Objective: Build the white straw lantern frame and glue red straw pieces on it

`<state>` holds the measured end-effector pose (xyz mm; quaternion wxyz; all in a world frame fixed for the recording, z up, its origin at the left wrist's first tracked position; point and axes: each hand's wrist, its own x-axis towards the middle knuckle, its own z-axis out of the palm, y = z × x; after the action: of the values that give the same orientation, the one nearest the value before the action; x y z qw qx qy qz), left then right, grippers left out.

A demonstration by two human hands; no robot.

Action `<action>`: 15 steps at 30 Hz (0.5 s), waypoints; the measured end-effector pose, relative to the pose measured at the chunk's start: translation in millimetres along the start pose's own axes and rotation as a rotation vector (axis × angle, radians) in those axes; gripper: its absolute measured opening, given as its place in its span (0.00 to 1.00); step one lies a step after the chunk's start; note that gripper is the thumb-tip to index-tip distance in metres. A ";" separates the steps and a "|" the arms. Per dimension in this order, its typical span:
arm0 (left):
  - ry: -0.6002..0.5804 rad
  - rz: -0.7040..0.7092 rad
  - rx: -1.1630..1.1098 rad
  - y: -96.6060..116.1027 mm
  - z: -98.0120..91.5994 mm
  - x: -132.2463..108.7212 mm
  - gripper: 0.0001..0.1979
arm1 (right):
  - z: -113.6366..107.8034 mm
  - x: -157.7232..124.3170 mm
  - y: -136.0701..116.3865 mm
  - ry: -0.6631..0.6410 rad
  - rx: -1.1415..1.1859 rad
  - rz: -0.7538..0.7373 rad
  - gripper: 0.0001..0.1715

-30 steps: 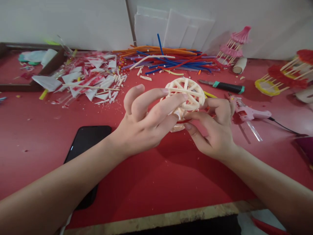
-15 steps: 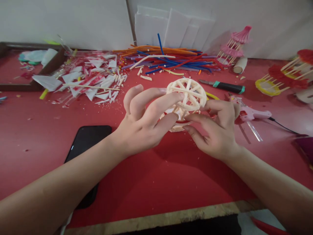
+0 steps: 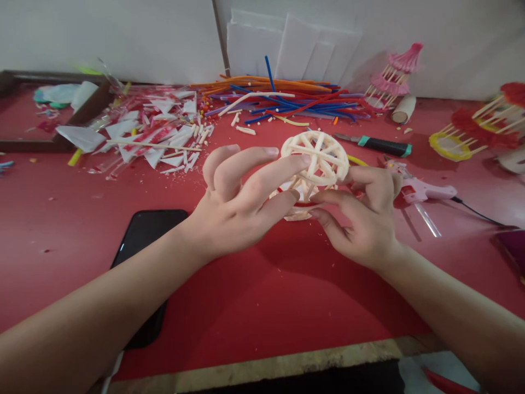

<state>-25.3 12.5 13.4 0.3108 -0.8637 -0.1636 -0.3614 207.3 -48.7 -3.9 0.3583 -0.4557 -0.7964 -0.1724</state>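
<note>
A small cream-coloured model (image 3: 315, 158) with a spoked, wheel-like top and thin posts beneath it is held just above the red table. My left hand (image 3: 241, 202) grips it from the left, index finger on the spoked top and thumb lower down by the base; its other fingers are curled in the air. From the right, my right hand (image 3: 359, 216) pinches the lower part between thumb and index finger. A red strip (image 3: 304, 204) runs along the base between both thumbs. Fingers hide much of the model's lower half.
Beyond the hands lie colourful pipe cleaners (image 3: 283, 101), a heap of paper and plastic scraps (image 3: 151, 128), a utility knife (image 3: 383, 145) and a pink glue gun (image 3: 426, 190). A black phone (image 3: 150, 241) lies by the left forearm. Pink (image 3: 394, 76) and red-yellow models (image 3: 453, 145) stand right.
Both hands keep their hold, and the model has tilted very slightly with its spoked top shifting a little to the right. Little else differs.
</note>
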 end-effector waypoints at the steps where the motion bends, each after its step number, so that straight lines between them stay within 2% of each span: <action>1: 0.003 -0.003 0.009 -0.2 0.1 0.4 0.08 | 0.0 0.1 -0.2 -0.001 0.004 0.002 0.09; 5: -0.010 -0.044 0.043 -0.4 2.0 1.8 0.08 | -0.1 0.4 -1.3 -0.006 0.019 0.023 0.08; 9: 0.050 -0.039 -0.005 -0.9 2.0 3.4 0.09 | -0.3 0.6 -2.0 -0.008 0.047 0.034 0.08; 15: -0.036 -0.041 -0.059 -0.9 -1.9 1.9 0.06 | -0.7 0.6 -2.6 -0.006 0.050 0.043 0.07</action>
<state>-25.5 12.1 16.3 0.2747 -0.8754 -0.1764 -0.3566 205.2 -50.1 -2.9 0.3711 -0.4642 -0.7914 -0.1432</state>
